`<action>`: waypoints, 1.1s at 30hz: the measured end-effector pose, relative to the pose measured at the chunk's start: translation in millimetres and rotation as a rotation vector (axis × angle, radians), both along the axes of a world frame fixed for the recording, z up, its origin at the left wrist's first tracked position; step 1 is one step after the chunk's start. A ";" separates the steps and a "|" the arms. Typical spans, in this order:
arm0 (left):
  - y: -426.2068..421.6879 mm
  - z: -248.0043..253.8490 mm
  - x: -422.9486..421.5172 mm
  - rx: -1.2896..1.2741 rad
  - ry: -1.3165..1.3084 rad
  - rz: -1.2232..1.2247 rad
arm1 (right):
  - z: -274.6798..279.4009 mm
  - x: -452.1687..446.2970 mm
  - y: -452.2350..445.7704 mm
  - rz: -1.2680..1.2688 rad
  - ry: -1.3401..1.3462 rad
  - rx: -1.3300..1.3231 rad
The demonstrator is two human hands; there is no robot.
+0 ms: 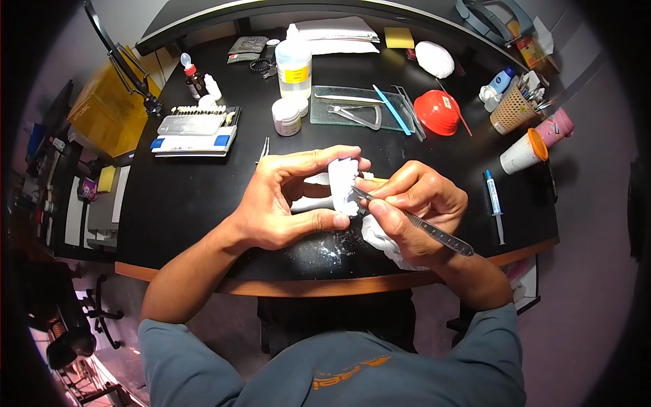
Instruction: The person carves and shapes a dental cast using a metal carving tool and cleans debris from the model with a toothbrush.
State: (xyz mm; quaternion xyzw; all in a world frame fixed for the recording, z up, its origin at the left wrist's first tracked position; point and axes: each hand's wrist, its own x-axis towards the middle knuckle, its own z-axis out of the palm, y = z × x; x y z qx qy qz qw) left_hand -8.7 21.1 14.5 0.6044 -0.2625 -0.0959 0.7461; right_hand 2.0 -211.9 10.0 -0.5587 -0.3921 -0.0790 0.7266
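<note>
My left hand (274,200) grips a white plaster dental model (341,184) between thumb and fingers, holding it upright above the table. In a pen-like grip, my right hand (427,203) is closed on a metal scalpel (441,236) with markings along its handle. The scalpel's tip meets or nearly meets the toothed right side of the model; exact contact is hard to tell. Under my right hand lies a crumpled white tissue (381,239). White powder (330,252) is scattered on the black tabletop below the model. A yellowish handle (374,178) shows partly behind my fingers.
A glass slab (325,117) with a caliper and other tools lies ahead. Around it are a white jar (287,119), a large bottle (294,68), a red bowl (437,112) and a tooth shade guide (196,129). On the right are a syringe (494,203) and cup (519,159).
</note>
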 end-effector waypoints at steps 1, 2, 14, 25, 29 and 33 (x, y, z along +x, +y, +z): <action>0.2 0.3 -0.1 -0.008 -0.009 -0.003 | -0.2 -0.8 1.1 0.002 0.007 0.013; 0.1 0.3 0.1 -0.016 -0.017 -0.007 | -0.2 -2.2 1.9 -0.012 0.001 0.021; -0.5 -2.6 -1.0 -0.064 0.053 -0.049 | -0.2 -0.1 -2.3 0.027 0.007 -0.018; -1.5 -2.0 -1.0 -0.053 0.002 -0.010 | -5.2 -3.6 2.5 0.091 0.150 0.129; -0.2 1.4 -1.5 -0.004 -0.020 0.011 | -5.5 -0.5 0.6 0.068 0.059 0.039; 2.9 -2.0 3.1 0.038 -0.166 0.023 | 0.0 -0.6 -1.3 0.070 0.067 0.003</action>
